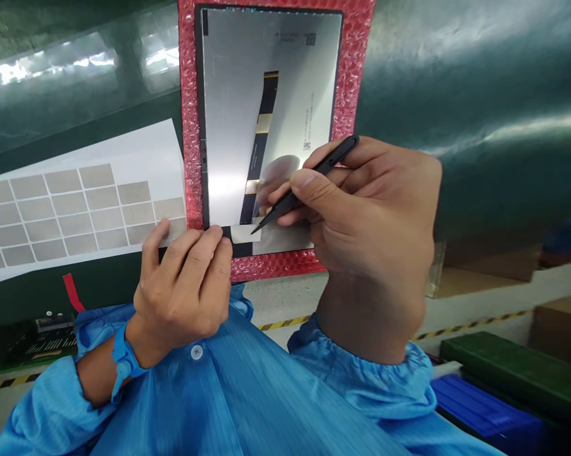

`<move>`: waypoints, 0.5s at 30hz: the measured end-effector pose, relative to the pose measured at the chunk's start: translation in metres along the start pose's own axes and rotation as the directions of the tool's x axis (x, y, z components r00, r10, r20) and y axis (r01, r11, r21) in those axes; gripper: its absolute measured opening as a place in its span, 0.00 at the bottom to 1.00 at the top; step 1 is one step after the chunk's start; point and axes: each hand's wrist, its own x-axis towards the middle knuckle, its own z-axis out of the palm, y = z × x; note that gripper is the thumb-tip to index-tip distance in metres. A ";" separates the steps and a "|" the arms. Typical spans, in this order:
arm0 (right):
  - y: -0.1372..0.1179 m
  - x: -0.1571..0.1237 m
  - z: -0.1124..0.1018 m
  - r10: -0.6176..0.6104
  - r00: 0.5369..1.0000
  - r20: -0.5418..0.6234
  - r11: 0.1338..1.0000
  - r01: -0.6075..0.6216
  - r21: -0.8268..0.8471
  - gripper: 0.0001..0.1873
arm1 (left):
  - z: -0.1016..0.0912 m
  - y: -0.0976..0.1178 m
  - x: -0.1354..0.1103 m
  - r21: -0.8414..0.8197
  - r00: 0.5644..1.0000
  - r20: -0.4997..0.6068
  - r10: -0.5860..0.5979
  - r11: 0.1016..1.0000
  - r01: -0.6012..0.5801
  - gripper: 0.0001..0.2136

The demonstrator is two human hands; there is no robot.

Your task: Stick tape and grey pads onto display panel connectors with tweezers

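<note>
Black tweezers (pixel 282 206), silver panel (pixel 233 114), red bubble wrap (pixel 354 76), black-and-yellow striped tape (pixel 475 323).

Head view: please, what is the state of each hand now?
Left hand: resting at the near left corner of the panel; whether it grips cannot be told.
Right hand: closed, holding the black pointed tool.
</note>
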 end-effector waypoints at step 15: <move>-0.001 0.001 0.003 -0.027 0.999 -0.037 0.997 0.029 0.070 0.10 | 0.000 0.001 0.003 0.027 0.999 0.050 -0.016 1.000 0.015 0.13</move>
